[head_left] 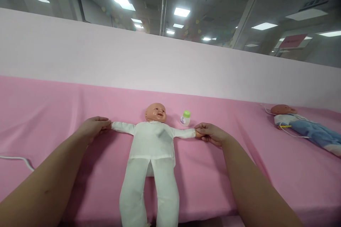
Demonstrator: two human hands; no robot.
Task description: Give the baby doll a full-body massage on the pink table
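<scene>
A baby doll [153,142] in a white long-sleeved top and white trousers lies on its back, its arms stretched out to both sides. My left hand [94,127] is closed around the doll's hand at the left of the view. On the other side, my right hand [213,134] pinches the doll's other hand just past the sleeve cuff. Close to the doll's head, above its right-side sleeve, stands a small translucent bottle [185,118] with a green cap; neither hand touches it.
Pink cloth [207,184] covers the surface under the doll. Further right lies a second doll [306,127] in blue and white clothes, with a thin white tube on it. A white cable [18,158] runs in from the left edge. Behind rises a white wall [160,64] below glass.
</scene>
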